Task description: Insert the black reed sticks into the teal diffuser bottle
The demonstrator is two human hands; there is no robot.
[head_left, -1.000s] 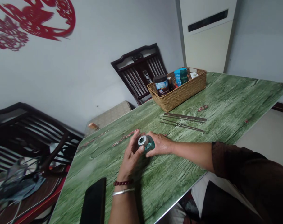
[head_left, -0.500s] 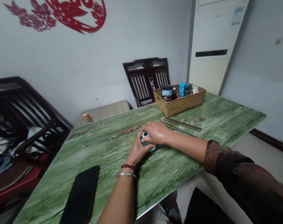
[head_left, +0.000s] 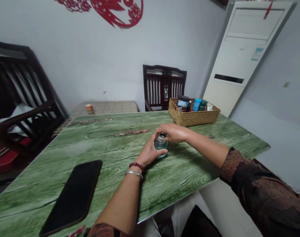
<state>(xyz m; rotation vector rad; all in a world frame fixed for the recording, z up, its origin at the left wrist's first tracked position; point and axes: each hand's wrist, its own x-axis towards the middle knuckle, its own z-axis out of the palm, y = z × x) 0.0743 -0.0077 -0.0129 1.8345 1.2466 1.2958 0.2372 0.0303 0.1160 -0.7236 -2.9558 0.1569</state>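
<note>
A phone (head_left: 73, 197) lies left of the jar (head_left: 161, 144), a basket (head_left: 194, 119) behind.

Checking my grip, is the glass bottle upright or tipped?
Upright: the teal glass bottle has its silver neck on top, base toward the green tabletop.

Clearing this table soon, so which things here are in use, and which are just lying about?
In use: teal glass bottle, left hand, right hand.
Lying about: black smartphone, wicker basket, dark wooden chair.
</note>
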